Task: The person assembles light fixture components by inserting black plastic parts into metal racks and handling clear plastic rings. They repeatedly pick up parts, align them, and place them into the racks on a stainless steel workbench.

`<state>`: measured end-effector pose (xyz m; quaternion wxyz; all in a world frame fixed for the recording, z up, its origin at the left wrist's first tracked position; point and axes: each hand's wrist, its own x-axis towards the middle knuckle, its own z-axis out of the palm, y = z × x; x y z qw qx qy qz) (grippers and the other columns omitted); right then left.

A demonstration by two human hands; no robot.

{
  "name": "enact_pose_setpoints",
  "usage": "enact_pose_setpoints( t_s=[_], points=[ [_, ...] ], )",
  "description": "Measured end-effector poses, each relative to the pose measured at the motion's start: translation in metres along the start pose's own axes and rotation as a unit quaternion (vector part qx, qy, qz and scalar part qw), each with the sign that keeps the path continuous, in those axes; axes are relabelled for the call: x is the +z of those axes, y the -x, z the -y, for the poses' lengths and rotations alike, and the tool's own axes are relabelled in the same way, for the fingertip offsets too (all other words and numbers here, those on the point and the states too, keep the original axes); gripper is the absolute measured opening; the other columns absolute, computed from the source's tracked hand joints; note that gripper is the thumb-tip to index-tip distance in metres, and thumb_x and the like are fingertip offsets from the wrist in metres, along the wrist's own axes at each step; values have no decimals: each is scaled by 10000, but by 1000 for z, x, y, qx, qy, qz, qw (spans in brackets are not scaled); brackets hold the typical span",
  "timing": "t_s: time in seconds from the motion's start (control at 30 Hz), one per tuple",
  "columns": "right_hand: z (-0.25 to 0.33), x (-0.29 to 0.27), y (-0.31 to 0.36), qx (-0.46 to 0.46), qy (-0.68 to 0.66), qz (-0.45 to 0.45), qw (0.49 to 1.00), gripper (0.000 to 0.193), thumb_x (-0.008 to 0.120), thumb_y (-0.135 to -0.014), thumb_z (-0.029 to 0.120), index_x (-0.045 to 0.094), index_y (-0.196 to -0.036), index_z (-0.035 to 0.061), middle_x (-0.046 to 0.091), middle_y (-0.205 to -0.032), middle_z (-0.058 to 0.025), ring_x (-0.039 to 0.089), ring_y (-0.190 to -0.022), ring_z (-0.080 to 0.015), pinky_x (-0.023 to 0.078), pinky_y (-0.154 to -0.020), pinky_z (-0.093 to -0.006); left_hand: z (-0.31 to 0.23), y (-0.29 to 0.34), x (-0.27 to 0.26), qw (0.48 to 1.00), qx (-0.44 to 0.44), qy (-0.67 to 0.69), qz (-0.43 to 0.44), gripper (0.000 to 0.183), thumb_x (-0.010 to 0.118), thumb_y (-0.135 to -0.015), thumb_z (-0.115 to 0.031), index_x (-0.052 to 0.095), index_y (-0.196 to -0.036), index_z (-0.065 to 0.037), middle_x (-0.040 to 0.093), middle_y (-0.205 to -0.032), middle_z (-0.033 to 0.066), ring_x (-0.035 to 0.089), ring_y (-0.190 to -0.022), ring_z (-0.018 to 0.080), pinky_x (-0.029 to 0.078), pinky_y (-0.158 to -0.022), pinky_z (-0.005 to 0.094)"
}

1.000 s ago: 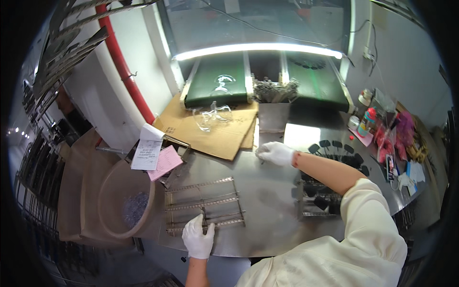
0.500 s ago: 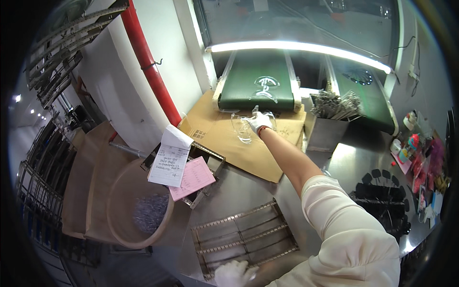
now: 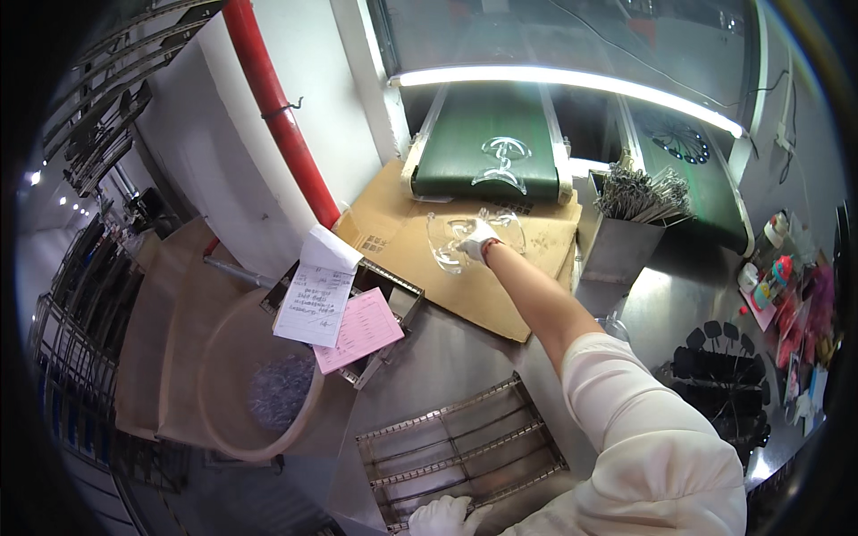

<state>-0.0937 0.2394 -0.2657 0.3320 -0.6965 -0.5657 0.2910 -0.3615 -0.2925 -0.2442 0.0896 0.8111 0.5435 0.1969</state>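
Observation:
My right hand [image 3: 476, 240], in a white glove, reaches far forward over a cardboard sheet. Its fingers close on the middle of a clear plastic moulded piece [image 3: 444, 254] with curved, lens-like parts spread to both sides. Just beyond, a similar clear moulded piece [image 3: 500, 157] lies on the green conveyor belt [image 3: 439, 159]. Close to me, my left hand [image 3: 441, 516], also gloved, has its fingers bent over the near edge of a metal wire rack [image 3: 447, 417] with notched bars. The rack lies tilted on the steel table, and its slots hold nothing visible.
Written sheets, one white [image 3: 315, 302] and one pink [image 3: 359, 330], lie on another rack at left. Beside it stands a round tub [image 3: 214, 393] with clear pieces. A metal box [image 3: 617, 255] of thin rods stands at right, near black parts [image 3: 719, 380] and a second belt.
My right hand has come slightly back and down from the belt's end, its fingers now on the clear piece. My left hand has shifted a little along the rack's near edge.

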Motion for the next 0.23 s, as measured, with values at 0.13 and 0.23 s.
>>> enact_pose_setpoints(
  t_s=[0.13,0.23],
  points=[
    [4,-22,81,-2,-119,45,992,943,864,-764,242,383,-1545,23,594,-1429,-208,607,-1284,-325,484,-1081,-367,-8,7,7,999,-7,-3,-38,310,812,-793,-437,718,-898,-161,633,-750,51,644,-674,260,514,-609,412],
    [25,-55,159,-26,-64,2,998,952,810,-802,343,344,-1589,78,497,-1543,-217,533,-1382,-347,415,-1159,-339,-15,17,26,996,-27,-25,-82,353,825,-741,-522,741,-839,-193,606,-662,9,649,-608,226,519,-564,376]
  ],
)
